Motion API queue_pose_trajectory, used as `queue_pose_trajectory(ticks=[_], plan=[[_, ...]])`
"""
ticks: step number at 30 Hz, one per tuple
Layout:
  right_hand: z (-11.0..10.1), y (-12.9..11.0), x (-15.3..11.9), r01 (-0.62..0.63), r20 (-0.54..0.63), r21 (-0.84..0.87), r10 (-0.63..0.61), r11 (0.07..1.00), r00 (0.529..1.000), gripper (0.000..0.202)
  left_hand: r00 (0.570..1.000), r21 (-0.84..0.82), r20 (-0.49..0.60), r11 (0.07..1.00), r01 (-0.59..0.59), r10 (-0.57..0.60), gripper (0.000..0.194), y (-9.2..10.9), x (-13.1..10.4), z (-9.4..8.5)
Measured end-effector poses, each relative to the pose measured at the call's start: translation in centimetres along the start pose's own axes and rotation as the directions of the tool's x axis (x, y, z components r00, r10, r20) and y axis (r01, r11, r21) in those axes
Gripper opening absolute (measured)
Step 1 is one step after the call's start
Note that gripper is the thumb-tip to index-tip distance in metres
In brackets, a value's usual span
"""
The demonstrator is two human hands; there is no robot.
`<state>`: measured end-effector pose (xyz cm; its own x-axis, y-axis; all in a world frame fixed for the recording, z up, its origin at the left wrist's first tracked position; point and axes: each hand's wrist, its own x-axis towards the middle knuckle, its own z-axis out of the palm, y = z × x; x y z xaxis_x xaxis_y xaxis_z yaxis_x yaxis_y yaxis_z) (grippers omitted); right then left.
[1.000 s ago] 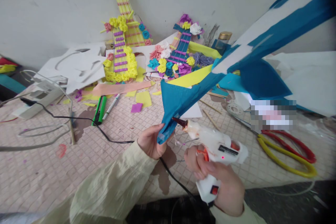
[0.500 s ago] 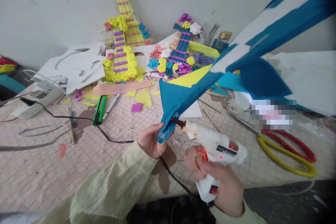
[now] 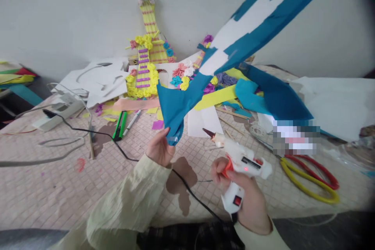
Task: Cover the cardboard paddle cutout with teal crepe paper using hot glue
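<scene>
My left hand [image 3: 160, 147] pinches the narrow lower end of a long blue-and-white paper piece [image 3: 234, 47], which slants up to the upper right. Clear glue or tape shows near the pinched end. Wrapped round the handle of a white hot glue gun [image 3: 240, 156] is my right hand [image 3: 246, 191], its fingers at the orange trigger. The dark nozzle points up and left, apart from the blue paper. A small red light glows on the gun's body.
Flower-trimmed paper instruments [image 3: 143, 66] lean at the wall. Scissors [image 3: 310, 179] with red and yellow handles lie right. A green cutter [image 3: 120, 125], a marker [image 3: 131, 122], a power strip [image 3: 58, 113], cords, sticks and paper scraps lie about. A white sheet [image 3: 331, 101] is at right.
The glue gun's nozzle has come away from the blue paper. My left hand has moved left with the paper, which is turned somewhat more upright. The view has shifted.
</scene>
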<state>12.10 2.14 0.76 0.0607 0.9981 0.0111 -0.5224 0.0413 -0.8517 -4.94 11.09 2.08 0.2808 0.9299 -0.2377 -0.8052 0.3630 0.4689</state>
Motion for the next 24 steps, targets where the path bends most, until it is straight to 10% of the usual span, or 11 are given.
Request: queue_pose_trajectory(ticks=[6,12,18,24], plan=[[1.8,-0.9,3.5,-0.076,-0.011,-0.295,0.077,0.952,0.997,0.016,0.931,0.103,0.033,0.926,-0.364,0.363,0.040,5.3,-3.4,0.3],[7.5,1.3,9.7,-0.013,0.180,-0.727,0.209,0.686,0.961,0.022,0.832,0.113,-0.004,0.827,-0.550,0.554,0.042,9.5,-8.2,-0.4],[12.6,7.5,12.9,-0.002,0.331,-0.734,0.360,0.680,0.872,0.027,0.829,0.118,0.009,0.822,-0.557,0.560,0.046,9.9,-10.6,-0.9],[11.7,8.3,13.1,0.181,0.370,-0.816,0.255,0.549,0.893,0.039,0.863,0.202,-0.003,0.846,-0.494,0.505,0.030,8.1,-10.7,-1.2]])
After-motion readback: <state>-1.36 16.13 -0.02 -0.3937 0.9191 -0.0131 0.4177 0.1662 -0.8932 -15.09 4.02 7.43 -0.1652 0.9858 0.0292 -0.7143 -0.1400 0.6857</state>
